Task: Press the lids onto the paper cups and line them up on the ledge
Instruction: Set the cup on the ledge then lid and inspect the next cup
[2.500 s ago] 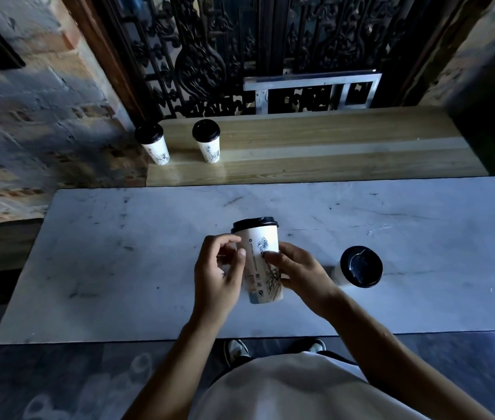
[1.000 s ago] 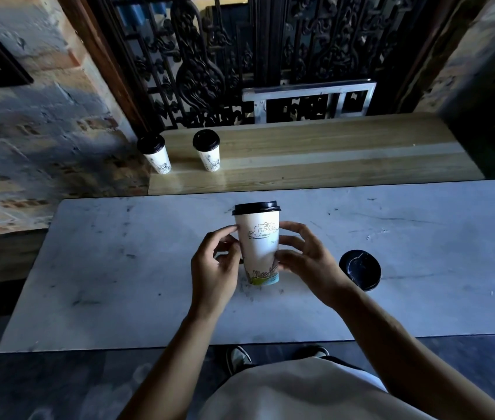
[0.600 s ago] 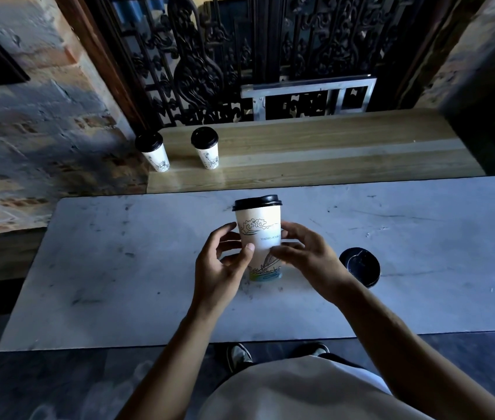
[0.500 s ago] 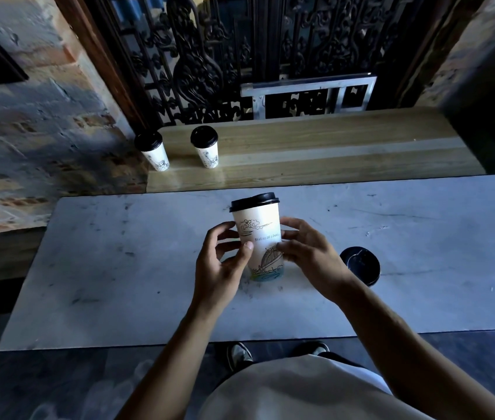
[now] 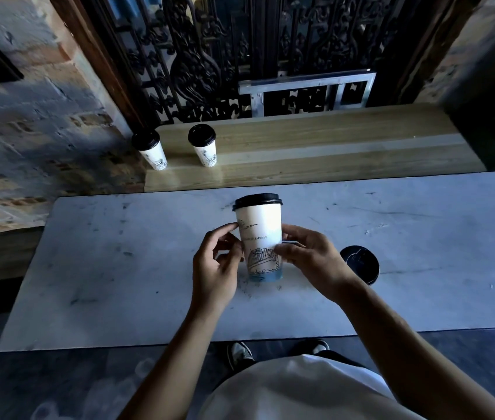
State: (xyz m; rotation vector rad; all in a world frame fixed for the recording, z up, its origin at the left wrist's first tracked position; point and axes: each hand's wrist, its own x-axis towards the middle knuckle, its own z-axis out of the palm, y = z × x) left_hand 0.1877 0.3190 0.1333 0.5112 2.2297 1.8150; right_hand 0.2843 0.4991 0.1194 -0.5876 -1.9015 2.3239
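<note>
Head view: lidded cup (image 5: 259, 234) upright

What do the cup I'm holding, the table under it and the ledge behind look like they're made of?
Held cup: matte white paper with printed line art; its lid looks like dull black plastic. Table: pale grey stone, probably marble, going by its dark veins and scuffs. Ledge: light wood planks with visible grain.

Four lidded cups: one (image 5: 260, 237) gripped; one (image 5: 359, 264) right of grip; two (image 5: 149, 150) (image 5: 204, 145) far beyond, leftward. Two hands (image 5: 214, 268) (image 5: 311, 262).
</note>
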